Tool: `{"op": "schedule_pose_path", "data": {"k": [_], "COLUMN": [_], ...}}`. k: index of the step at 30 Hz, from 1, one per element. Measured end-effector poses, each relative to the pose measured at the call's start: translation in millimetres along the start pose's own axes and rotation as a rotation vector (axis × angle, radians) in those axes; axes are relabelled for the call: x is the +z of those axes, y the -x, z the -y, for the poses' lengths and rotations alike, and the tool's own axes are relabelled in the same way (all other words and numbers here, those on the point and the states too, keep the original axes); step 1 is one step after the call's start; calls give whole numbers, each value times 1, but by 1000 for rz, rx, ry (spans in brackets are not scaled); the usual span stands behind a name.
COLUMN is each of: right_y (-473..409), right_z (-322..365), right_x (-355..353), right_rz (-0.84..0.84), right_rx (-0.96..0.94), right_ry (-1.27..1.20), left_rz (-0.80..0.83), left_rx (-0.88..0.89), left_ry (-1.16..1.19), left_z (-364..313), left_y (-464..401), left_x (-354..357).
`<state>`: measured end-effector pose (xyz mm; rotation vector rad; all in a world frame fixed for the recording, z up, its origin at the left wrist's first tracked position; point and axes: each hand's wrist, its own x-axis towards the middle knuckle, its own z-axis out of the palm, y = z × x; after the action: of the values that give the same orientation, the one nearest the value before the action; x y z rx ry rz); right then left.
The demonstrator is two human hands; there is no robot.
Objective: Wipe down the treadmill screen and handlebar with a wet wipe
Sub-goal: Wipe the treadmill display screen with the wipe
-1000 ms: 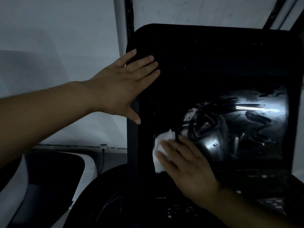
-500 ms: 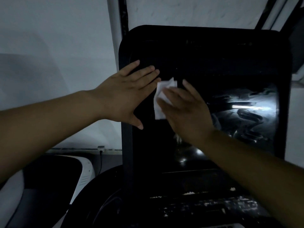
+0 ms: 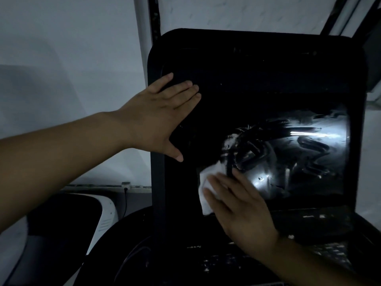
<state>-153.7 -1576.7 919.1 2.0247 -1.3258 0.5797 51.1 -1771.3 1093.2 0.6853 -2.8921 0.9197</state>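
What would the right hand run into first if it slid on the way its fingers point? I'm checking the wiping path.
Probably the left hand. The right hand presses the wet wipe flat on the treadmill screen, fingers aimed up-left across bare glass toward the left thumb.

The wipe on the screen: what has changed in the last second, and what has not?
The right hand slid the wipe up the screen beside the left hand, then back down to the lower left. The left hand stayed flat on the upper left corner. Wet streaks remain.
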Motion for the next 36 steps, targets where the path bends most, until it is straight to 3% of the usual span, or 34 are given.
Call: {"op": "schedule_pose_path", "data": {"k": [5, 17, 23, 30, 36], "right_y": [1, -140, -94, 16, 12], "right_z": [-3, -108, -80, -14, -19], "right_x": [-3, -7, -5, -10, -11], "right_rz": [-8, -204, -167, 4, -31], "right_rx": [-8, 71, 79, 53, 44], "right_ry": [5, 164, 101, 22, 47], "left_rz": [-18, -22, -32, -62, -42], "left_rx": [-1, -32, -50, -65, -78], "left_ry": [25, 65, 67, 72, 91], "left_z": [-2, -12, -15, -18, -24], "left_y": [0, 2, 2, 0, -4], "left_x": [0, -2, 0, 2, 0]}}
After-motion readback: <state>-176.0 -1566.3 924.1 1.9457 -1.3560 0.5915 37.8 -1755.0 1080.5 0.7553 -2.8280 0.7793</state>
